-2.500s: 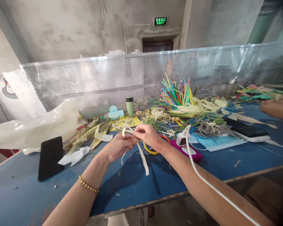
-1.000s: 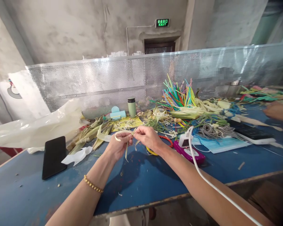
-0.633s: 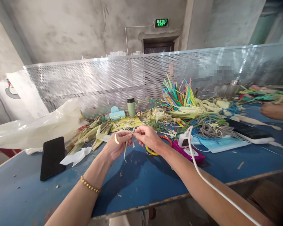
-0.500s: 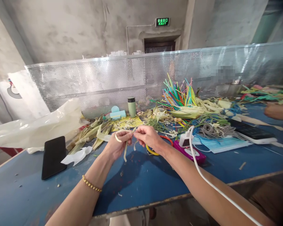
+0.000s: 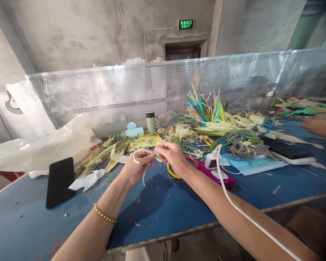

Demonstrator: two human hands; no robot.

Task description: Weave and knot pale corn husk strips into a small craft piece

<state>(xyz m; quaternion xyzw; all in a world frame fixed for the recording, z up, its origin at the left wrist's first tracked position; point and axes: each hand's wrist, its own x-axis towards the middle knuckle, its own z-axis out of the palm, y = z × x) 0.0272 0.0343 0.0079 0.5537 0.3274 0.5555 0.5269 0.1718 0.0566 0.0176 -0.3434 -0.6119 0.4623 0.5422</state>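
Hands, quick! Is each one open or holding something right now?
Left hand: closed, pinching a pale strip.
Right hand: closed, pinching pale strip too.

I count two hands of mine, my left hand (image 5: 139, 165) and my right hand (image 5: 170, 155), and at least one strip (image 5: 144, 177) in them. Beyond those I see one bracelet (image 5: 104, 216), one table (image 5: 13, 232), one green flask (image 5: 151, 124), one mask (image 5: 258, 166), one exit sign (image 5: 186, 24) and two black slabs (image 5: 60, 183).
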